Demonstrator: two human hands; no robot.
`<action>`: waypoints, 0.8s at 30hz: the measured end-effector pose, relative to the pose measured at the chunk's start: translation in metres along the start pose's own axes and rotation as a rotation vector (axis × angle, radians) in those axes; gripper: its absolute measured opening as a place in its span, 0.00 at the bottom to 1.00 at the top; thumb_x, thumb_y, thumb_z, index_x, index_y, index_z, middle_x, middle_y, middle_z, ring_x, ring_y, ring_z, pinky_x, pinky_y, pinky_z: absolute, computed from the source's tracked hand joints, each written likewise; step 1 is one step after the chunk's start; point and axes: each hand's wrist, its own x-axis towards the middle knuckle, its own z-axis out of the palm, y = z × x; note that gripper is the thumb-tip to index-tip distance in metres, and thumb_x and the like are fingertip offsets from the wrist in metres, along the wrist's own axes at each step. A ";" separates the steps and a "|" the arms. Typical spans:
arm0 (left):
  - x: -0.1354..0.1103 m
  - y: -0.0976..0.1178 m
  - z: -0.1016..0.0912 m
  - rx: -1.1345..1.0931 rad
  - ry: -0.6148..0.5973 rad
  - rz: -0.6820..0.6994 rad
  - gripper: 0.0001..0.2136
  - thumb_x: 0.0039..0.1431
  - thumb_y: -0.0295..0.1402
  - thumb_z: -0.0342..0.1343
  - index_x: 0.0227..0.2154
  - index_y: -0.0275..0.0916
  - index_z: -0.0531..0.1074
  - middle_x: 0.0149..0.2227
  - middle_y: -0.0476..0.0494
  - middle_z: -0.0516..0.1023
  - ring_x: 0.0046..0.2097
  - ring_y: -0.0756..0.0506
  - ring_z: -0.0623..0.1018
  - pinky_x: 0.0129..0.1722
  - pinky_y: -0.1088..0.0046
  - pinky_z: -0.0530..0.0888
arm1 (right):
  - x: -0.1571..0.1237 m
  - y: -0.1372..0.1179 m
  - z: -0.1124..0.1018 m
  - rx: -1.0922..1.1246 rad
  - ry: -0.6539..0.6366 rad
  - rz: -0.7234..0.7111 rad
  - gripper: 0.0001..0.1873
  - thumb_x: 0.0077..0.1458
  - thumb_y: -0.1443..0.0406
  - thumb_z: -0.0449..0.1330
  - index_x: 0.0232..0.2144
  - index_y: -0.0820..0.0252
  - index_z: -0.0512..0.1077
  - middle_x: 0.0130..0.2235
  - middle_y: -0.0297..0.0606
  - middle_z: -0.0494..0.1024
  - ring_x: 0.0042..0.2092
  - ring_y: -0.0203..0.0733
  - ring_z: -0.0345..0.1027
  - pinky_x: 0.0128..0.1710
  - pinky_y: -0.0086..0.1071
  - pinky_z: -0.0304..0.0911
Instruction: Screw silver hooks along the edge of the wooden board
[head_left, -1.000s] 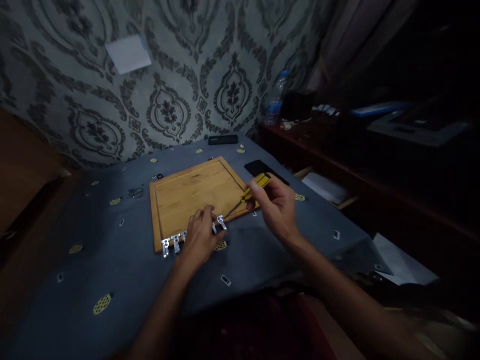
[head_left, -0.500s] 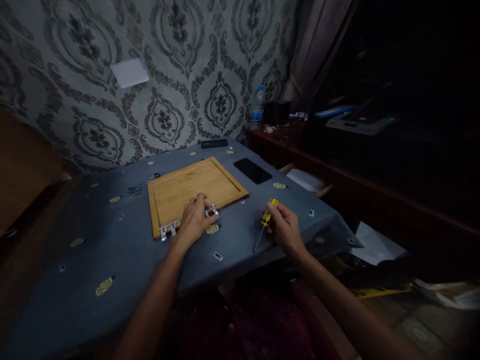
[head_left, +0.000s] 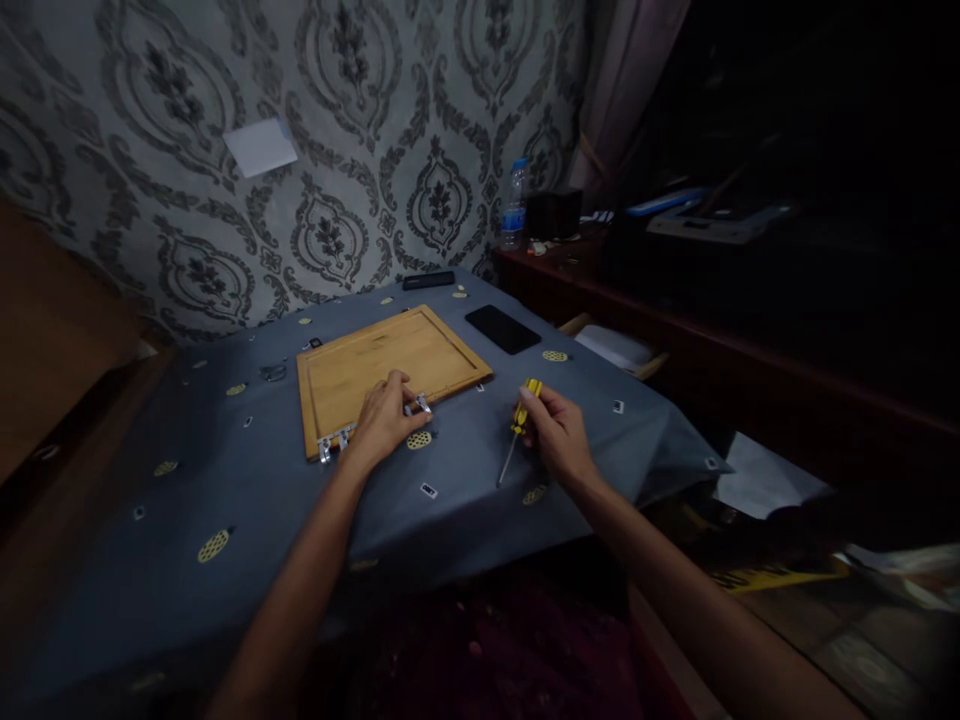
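Note:
A wooden panel with a raised frame lies flat on the patterned tablecloth. Several silvery metal hinges are along its near edge. My left hand rests over that edge, thumb and fingers apart, next to a hinge on the right; part of the edge is hidden under the palm. In my right hand is a screwdriver with a yellow and black handle, gripped near the table's front edge. Its metal shaft slants down to the left, the tip close to the cloth.
A black phone lies right of the panel, and a dark oblong object sits by the wall. Left of the panel is a small clear item. A water bottle stands on the red-brown cabinet, above an open drawer.
The view has shifted slightly. My right hand, still holding the screwdriver, appears a little higher and further left. My left hand stays on the panel's edge.

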 end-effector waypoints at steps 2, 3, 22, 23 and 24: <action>0.001 0.000 0.000 -0.009 -0.003 -0.005 0.23 0.54 0.34 0.67 0.49 0.42 0.62 0.44 0.44 0.80 0.49 0.39 0.77 0.50 0.62 0.71 | 0.000 0.001 0.000 -0.007 -0.013 -0.004 0.30 0.50 0.38 0.63 0.24 0.59 0.69 0.20 0.29 0.64 0.18 0.30 0.55 0.16 0.26 0.53; 0.001 -0.001 0.000 -0.014 -0.004 -0.005 0.23 0.53 0.34 0.67 0.48 0.42 0.62 0.44 0.44 0.80 0.48 0.40 0.78 0.50 0.62 0.71 | 0.000 0.001 0.000 -0.009 -0.018 -0.008 0.30 0.51 0.38 0.63 0.24 0.58 0.69 0.20 0.29 0.64 0.19 0.30 0.55 0.16 0.26 0.53; 0.003 -0.002 -0.003 0.004 -0.013 0.033 0.24 0.52 0.35 0.67 0.49 0.42 0.62 0.41 0.46 0.80 0.46 0.40 0.79 0.49 0.62 0.72 | 0.000 0.002 0.001 -0.033 0.006 -0.084 0.27 0.53 0.41 0.61 0.22 0.56 0.65 0.20 0.28 0.63 0.19 0.31 0.55 0.16 0.27 0.52; 0.003 -0.002 -0.003 0.004 -0.013 0.036 0.24 0.53 0.35 0.66 0.50 0.42 0.62 0.41 0.46 0.80 0.47 0.40 0.78 0.49 0.61 0.72 | 0.000 0.003 0.001 -0.034 0.014 -0.079 0.27 0.53 0.41 0.61 0.22 0.56 0.65 0.20 0.28 0.63 0.19 0.31 0.55 0.16 0.26 0.52; 0.002 -0.001 -0.003 0.004 -0.014 0.040 0.24 0.53 0.35 0.66 0.50 0.42 0.62 0.42 0.45 0.79 0.47 0.40 0.78 0.50 0.61 0.71 | 0.000 0.003 0.002 -0.035 0.021 -0.074 0.27 0.53 0.41 0.60 0.22 0.56 0.64 0.21 0.28 0.63 0.20 0.31 0.55 0.16 0.26 0.52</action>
